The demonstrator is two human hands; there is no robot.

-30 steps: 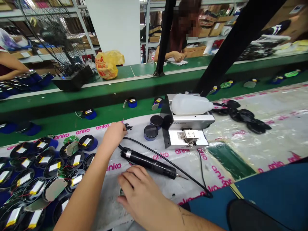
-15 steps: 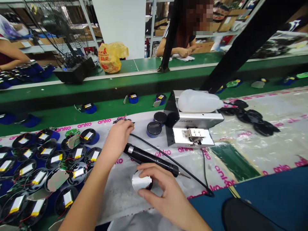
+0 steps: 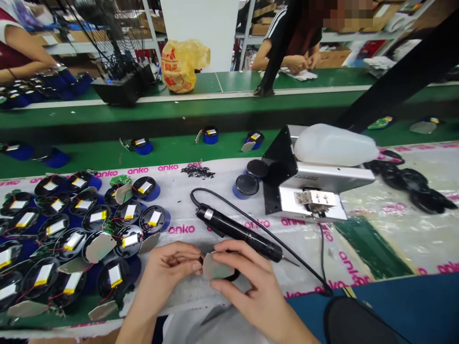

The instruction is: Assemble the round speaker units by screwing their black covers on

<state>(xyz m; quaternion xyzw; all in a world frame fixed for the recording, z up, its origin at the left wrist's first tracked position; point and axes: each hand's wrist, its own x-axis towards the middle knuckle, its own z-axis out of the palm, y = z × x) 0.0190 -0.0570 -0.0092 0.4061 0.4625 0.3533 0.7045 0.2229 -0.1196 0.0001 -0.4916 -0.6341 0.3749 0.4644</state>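
A grey disc (image 3: 217, 268) is grasped between the thumb and fingers of the right hand (image 3: 251, 277), above the plastic-covered bench (image 3: 179, 291). The left hand (image 3: 172, 267) is placed just beside the disc's left edge, with its fingertips drawn together; whether anything is gripped by them cannot be told. A black electric screwdriver (image 3: 238, 231) is laid beyond the hands, its bit pointed rightward. Small black screws (image 3: 198, 172) are heaped farther back, near two lidded blue cups (image 3: 246, 186).

The right hand (image 3: 247, 274) holds a flat grey disc (image 3: 215, 269) beside the left hand (image 3: 170, 267); farther lies a black cylindrical screwdriver (image 3: 239, 231).
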